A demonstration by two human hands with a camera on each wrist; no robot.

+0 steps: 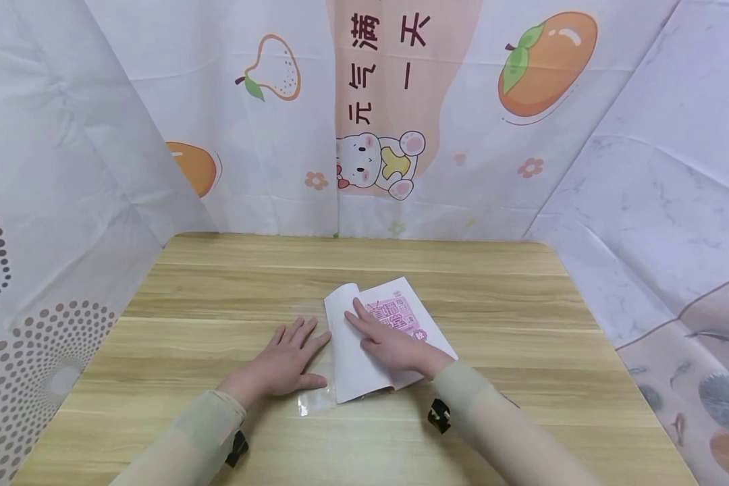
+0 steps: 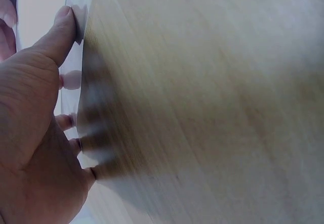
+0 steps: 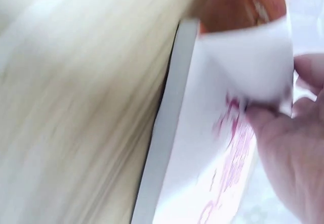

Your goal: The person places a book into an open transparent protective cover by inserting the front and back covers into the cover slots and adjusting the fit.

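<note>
A book lies on the table with its cover (image 1: 351, 368) turned to the left, the plain white inner face up. Under it on the right shows a white title page (image 1: 428, 317) with pink lettering. My right hand (image 1: 395, 347) presses on the turned cover near its fold, fingers pointing left. In the right wrist view the cover (image 3: 253, 57) curves upward under the thumb, with orange on its outer side. A clear plastic film (image 1: 316, 399) sticks out left of the cover. My left hand (image 1: 282, 364) rests on it, fingers spread.
The wooden table (image 1: 498, 290) reaches back to a printed curtain (image 1: 267, 135) with fruit pictures and writing. Pale cloth (image 1: 674, 202) hangs on the right side, and a dotted cloth (image 1: 48, 337) on the left.
</note>
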